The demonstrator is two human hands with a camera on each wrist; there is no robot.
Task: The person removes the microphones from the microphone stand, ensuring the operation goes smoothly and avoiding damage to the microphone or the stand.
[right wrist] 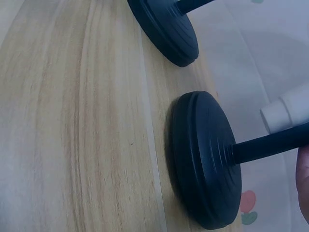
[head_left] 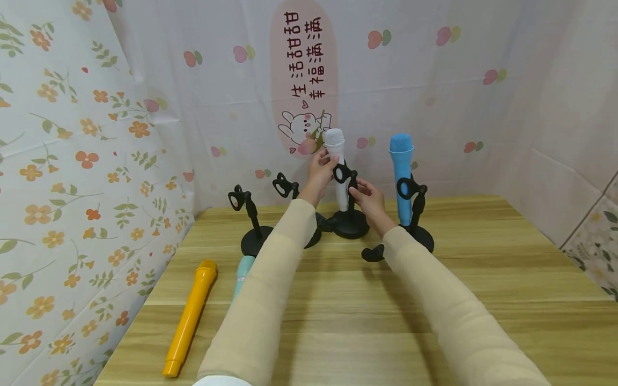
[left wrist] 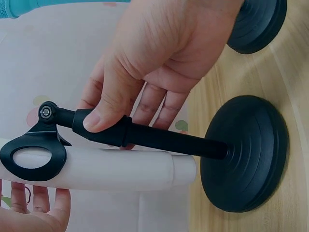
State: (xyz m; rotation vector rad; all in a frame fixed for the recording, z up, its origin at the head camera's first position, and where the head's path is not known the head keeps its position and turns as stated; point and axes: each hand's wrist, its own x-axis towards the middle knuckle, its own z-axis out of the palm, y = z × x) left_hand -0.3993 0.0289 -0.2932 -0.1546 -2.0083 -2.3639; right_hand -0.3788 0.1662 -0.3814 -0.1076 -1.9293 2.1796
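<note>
A white microphone [head_left: 334, 138] stands nearly upright in the ring clip of a black microphone stand [head_left: 351, 228]. My left hand [head_left: 318, 174] holds the microphone's upper body, just under its head, with the fingers round its side. From the other side, my right hand [head_left: 370, 202] grips the stand's upright. The left wrist view shows the right thumb [left wrist: 94, 121] pressed on the thick collar below the clip joint. There, the microphone body [left wrist: 120, 169] passes through the clip, its lower end hanging beside the pole above the round base [left wrist: 246, 154].
To the right, a blue microphone [head_left: 402, 153] sits in another black stand [head_left: 421, 236]. Two more stands with bare clips, one stand [head_left: 253, 241] farthest left, line the back. An orange microphone [head_left: 190, 316] lies at front left, beside a teal microphone [head_left: 243, 268] partly behind my left sleeve.
</note>
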